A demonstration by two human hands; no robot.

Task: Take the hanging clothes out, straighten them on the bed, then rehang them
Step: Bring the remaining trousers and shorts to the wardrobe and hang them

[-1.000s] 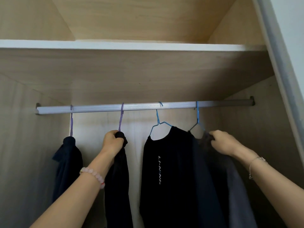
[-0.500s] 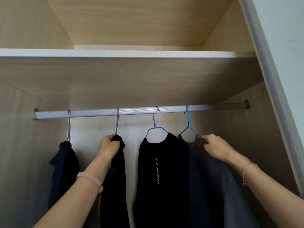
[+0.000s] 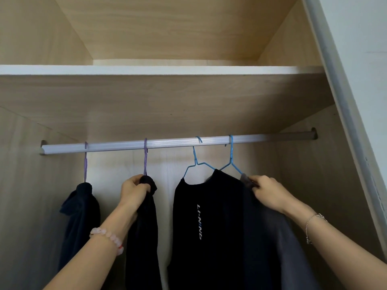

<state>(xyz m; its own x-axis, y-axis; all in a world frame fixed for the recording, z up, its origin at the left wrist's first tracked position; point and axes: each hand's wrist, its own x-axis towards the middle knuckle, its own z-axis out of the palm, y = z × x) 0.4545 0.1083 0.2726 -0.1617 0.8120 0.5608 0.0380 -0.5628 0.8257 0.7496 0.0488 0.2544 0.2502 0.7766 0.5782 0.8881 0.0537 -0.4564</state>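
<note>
- A wooden wardrobe stood open, with a pale rail running across it under a shelf.
- Four dark garments hung from the rail: a hooded top near its left end, a black garment, a printed black shirt, and a grey garment nearest its right end.
- The left hand was curled around the black garment's top, below its purple hook.
- The right hand pinched the grey garment's shoulder at its blue hanger.
- This looked like the taking-out step, with both hooks not yet off the rail. Next, each hook would need lifting clear of it.
</note>
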